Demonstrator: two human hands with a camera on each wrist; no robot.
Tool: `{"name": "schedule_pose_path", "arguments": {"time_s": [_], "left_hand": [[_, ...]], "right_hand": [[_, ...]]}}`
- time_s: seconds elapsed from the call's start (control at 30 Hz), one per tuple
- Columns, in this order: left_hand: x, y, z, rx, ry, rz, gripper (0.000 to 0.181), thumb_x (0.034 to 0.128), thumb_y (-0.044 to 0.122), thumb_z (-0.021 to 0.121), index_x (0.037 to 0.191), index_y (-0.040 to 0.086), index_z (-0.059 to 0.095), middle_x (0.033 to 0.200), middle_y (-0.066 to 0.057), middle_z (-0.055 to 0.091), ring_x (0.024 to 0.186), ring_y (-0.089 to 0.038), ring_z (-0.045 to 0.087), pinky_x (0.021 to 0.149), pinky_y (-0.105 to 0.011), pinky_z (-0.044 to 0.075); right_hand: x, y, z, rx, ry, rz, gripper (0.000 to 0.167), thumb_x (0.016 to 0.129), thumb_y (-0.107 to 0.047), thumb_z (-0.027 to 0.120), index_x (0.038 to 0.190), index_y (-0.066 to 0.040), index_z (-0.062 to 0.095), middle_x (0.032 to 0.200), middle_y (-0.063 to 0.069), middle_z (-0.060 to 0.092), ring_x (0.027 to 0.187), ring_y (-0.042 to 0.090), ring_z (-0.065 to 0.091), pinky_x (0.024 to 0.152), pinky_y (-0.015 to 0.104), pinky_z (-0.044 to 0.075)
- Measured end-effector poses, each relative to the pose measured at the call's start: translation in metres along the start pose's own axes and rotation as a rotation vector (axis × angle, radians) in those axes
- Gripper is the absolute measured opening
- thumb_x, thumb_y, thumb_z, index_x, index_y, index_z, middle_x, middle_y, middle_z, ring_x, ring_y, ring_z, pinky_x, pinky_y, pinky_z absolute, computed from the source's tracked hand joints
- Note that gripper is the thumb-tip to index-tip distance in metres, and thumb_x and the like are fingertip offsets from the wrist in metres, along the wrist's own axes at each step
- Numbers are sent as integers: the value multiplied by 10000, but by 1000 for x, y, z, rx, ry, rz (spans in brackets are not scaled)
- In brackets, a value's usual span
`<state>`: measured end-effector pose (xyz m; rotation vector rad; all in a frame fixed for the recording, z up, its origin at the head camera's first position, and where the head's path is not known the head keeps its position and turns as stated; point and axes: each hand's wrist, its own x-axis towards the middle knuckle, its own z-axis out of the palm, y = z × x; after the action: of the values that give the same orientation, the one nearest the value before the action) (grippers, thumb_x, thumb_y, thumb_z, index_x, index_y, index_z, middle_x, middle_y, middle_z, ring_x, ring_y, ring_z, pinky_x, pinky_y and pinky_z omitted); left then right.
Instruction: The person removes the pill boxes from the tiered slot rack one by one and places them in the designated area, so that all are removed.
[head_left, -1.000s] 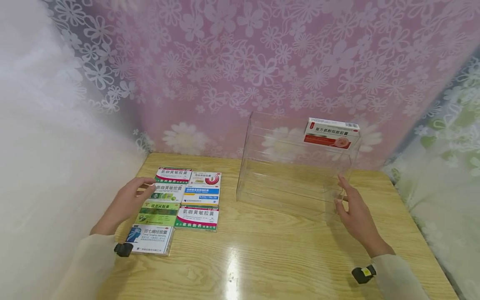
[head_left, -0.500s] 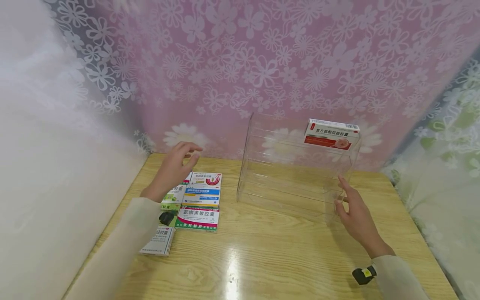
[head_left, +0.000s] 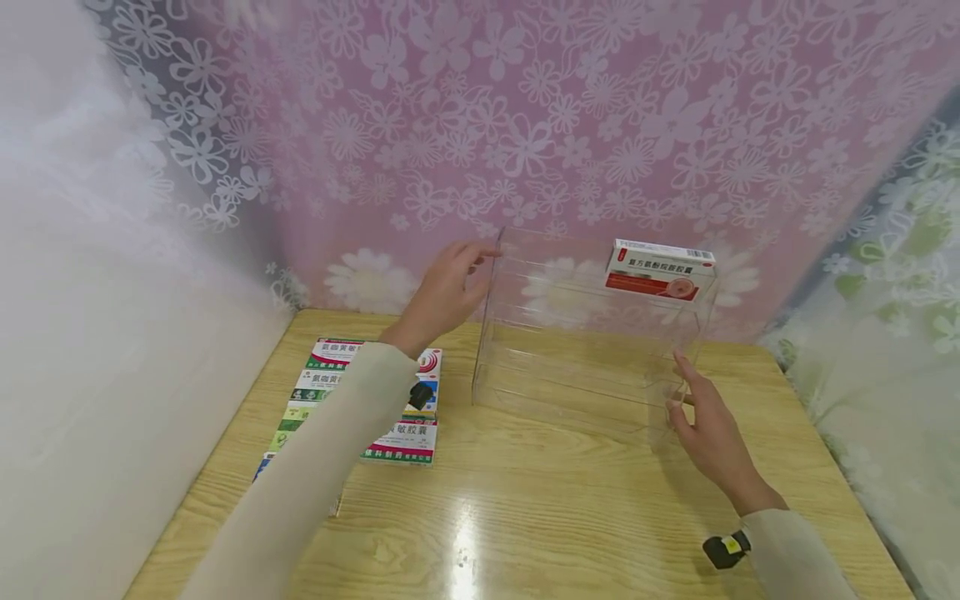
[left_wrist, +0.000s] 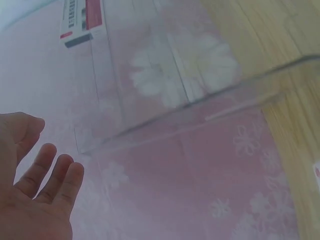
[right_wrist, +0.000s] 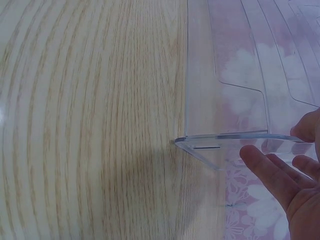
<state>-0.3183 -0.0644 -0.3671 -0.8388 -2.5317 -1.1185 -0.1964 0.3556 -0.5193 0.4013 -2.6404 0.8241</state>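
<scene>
A clear plastic display rack [head_left: 570,350] with stepped tiers stands on the table, in front of the backdrop. My left hand [head_left: 450,287] is at its upper left edge. In the left wrist view the left fingers [left_wrist: 65,180] are spread and loosely bent, holding nothing. My right hand [head_left: 708,425] rests at the rack's right side wall. Its thumb is near the wall's edge and its extended fingers [right_wrist: 270,172] touch or nearly touch the outer face. A white and red medicine box [head_left: 660,271] sits on the top tier, at the right.
Several medicine boxes [head_left: 408,442] lie in two columns on the left of the wooden table [head_left: 547,517], partly hidden by the left sleeve. A pink floral backdrop [head_left: 420,117] rises behind the rack, and pale curtains [head_left: 112,292] hang at both sides.
My left hand has moved from above the medicine boxes, rightward and away from me, to the rack's upper left edge. The right hand has kept its place at the side wall.
</scene>
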Motion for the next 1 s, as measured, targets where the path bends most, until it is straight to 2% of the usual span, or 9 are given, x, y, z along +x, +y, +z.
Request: {"name": "schedule_pose_path", "arguments": {"time_s": [0.27,0.43,0.57,0.6,0.77,0.87,1.0], "left_hand": [[41,31,24,51,-57,21,423,1121,177,619,1542,170,585,1540,-64,587,1351,-241,590,1117,-403,542],[60,51,40,96,-113,32,461,1134,208,619,1585,168,536,1625,-57,521,1430,-234,574,1235,-414,474],[71,63,57,123,-187,39,507,1144,220,598,1634,172,477,1664,-37,482,1512,-221,506,1299,-388,398],[74,65,61,128,-206,43,520,1146,220,593,1647,170,461,1673,-35,473,1535,-223,481,1272,-348,429],[88,75,80,215,-267,61,598,1146,260,590,1703,202,379,1737,-20,385,1605,-209,383,1324,-345,351],[95,80,88,262,-278,76,640,1143,284,598,1724,219,338,1770,-26,336,1625,-193,354,1325,-317,344],[99,84,94,372,-254,96,625,1144,325,596,1717,239,363,1755,17,389,1612,-165,386,1312,-298,360]], "right_hand": [[0,1,2,-10,15,-8,844,1071,-7,639,1765,-154,181,1578,332,483,1115,534,690,868,728,562],[0,2,3,-18,28,-28,849,1054,8,655,1758,-136,204,1558,330,500,1095,528,700,867,726,561],[-1,1,2,-16,29,-29,836,1057,11,647,1756,-127,210,1553,340,498,1086,543,700,841,729,574],[-1,0,1,-16,27,-25,831,1060,9,641,1756,-127,208,1551,343,496,1088,548,697,844,736,572],[-1,-1,1,-17,25,-21,833,1064,16,633,1758,-123,194,1549,354,489,1091,566,689,856,764,557],[0,-1,1,-18,27,-22,840,1060,23,635,1758,-125,193,1551,353,488,1089,562,695,851,760,561],[0,0,3,-14,28,-24,849,1054,31,640,1759,-129,195,1548,354,491,1082,557,707,841,753,570]]}}
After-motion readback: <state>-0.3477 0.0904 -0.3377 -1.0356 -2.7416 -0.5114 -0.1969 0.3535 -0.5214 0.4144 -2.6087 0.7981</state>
